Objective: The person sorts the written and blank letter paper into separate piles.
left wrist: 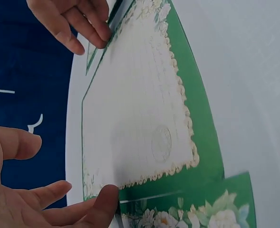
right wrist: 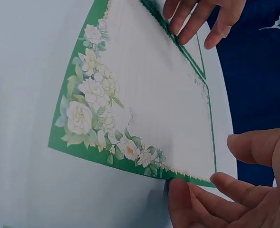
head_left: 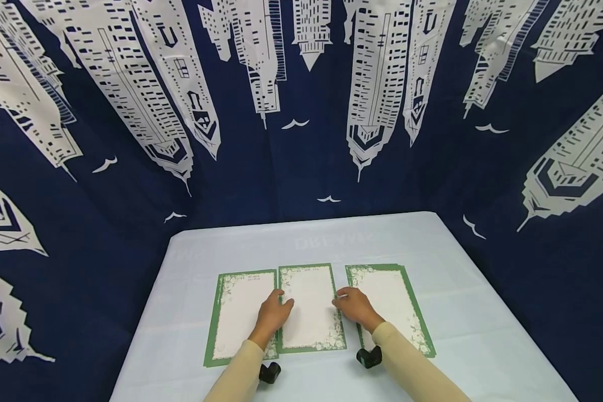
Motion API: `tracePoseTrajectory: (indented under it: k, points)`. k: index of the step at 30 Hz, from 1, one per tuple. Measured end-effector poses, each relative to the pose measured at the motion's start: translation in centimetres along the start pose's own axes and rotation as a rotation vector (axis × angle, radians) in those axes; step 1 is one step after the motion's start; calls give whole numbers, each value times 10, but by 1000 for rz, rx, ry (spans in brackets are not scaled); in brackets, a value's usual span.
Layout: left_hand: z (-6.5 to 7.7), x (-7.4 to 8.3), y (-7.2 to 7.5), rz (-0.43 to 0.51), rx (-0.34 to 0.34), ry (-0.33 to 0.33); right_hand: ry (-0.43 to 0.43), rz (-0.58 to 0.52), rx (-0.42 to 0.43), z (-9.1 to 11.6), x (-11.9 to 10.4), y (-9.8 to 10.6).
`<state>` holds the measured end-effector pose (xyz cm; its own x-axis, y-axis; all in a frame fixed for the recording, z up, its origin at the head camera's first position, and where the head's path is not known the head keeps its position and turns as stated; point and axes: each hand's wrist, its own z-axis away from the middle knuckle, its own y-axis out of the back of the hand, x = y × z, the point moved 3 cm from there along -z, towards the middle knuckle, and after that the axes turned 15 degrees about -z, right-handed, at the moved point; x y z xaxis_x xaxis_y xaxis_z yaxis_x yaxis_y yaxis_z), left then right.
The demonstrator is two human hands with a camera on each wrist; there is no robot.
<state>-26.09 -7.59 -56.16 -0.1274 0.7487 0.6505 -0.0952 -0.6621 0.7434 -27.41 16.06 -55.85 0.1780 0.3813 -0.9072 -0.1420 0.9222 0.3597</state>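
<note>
A white sheet of paper (head_left: 309, 321) with a green border and printed flowers lies in the middle of a row of three places. My left hand (head_left: 272, 314) is at its left side, fingertips at the edge where it meets the left sheet (head_left: 238, 315). At the opposite edge is my right hand (head_left: 357, 305), its fingers loosely extended. In the left wrist view, fingertips of the left hand (left wrist: 30, 204) touch the paper's border, thumb apart. The right wrist view has the right hand (right wrist: 244, 202) with fingertips against the sheet's edge, gripping nothing.
To the right lies another green-bordered sheet (head_left: 393, 304), with a further edge showing beneath it. All rest on a table with a white cloth (head_left: 301, 379). Behind hangs a dark blue curtain (head_left: 281, 184) printed with white buildings. Black devices (head_left: 369, 357) sit at both wrists.
</note>
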Motion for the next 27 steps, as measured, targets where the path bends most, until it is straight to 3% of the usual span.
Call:
tracePoseTrajectory:
  k: [7,14,19,24,27]
  points:
    - [0,1,0,-2,10,4,-67,-113,33,-3,6,-1]
    - [2,3,-2,5,-5,-7,-26,-64,10,-4,12,-2]
    - [2,2,-3,5,-4,-13,-46,-194,-29,-2,16,0]
    - [1,-5,2,13,67,-39,-52,-294,-52,0,18,7]
    - [-2,-13,11,82,111,-37,-55,-329,-74,0,15,8]
